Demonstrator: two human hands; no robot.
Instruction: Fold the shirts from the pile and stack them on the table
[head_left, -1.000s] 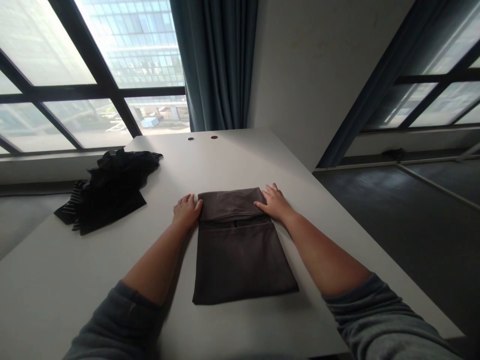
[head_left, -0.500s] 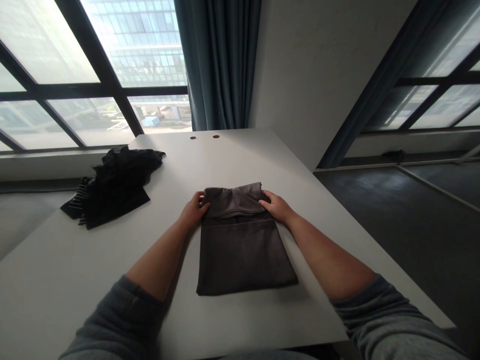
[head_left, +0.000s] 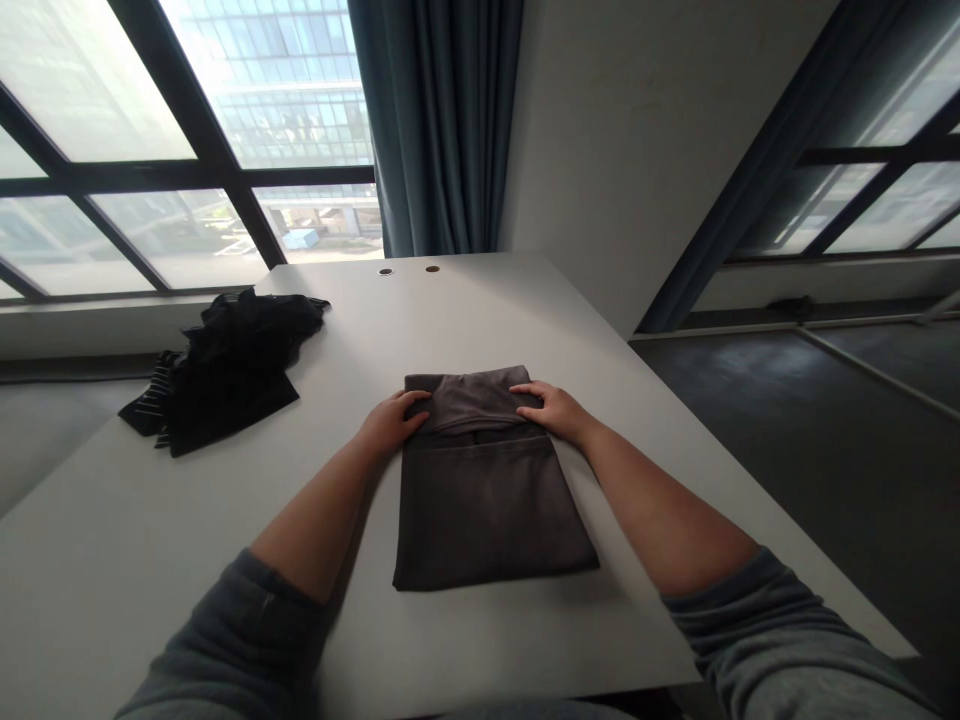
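Observation:
A dark brown folded garment (head_left: pixel 491 515) lies flat on the white table in front of me. Its far part is folded over toward me in a lighter, slightly creased flap, and the folding hides what kind of garment it is. On the flap's left edge rests my left hand (head_left: pixel 394 420), fingers on top of the cloth and thumb apart. My right hand (head_left: pixel 555 410) lies on the flap's right edge, its fingers stretched over the fabric with gaps between them. Neither hand lifts the cloth.
A crumpled heap of black clothes (head_left: pixel 232 370), some with white stripes, sits on the left of the white table (head_left: pixel 465 320). Two round cable holes are near the table's far edge. Behind stand a blue curtain (head_left: pixel 442 130), windows and a wall.
Both hands have gone from holding the flap's side edges to lying on top of it, fingers further inward. The flap now lies flatter and its far edge is straighter.

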